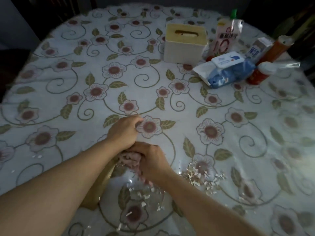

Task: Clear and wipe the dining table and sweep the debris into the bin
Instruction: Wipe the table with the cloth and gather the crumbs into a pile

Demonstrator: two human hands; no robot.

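Most of the frame is the dining table (51, 79), covered by a white cloth printed with pink flowers and green leaves under a clear plastic sheet. My two forearms come in from the bottom edge and meet just below the centre. My left hand (123, 132) lies knuckles up on the cloth, fingers curled under; I cannot tell whether it holds anything. My right hand (151, 160) sits just below it, touching it, fingers curled around a crumpled pink cloth (130, 159) that bulges out between the two hands. A tan, flat thing (100, 184) lies under my left wrist; I cannot make out what it is.

At upper right stands a cream tissue box (185, 43) with a slot in its lid. Just right of it stand a spouted pouch (226, 36) with a green cap, a small carton (257, 48), an orange tube (276, 48) and a red-and-white bottle (261, 72). A blue pack of wet wipes (226, 70) lies in front of them.

Pale debris (199, 176) is scattered beside and below my right hand, with a few bits (37, 156) at left.
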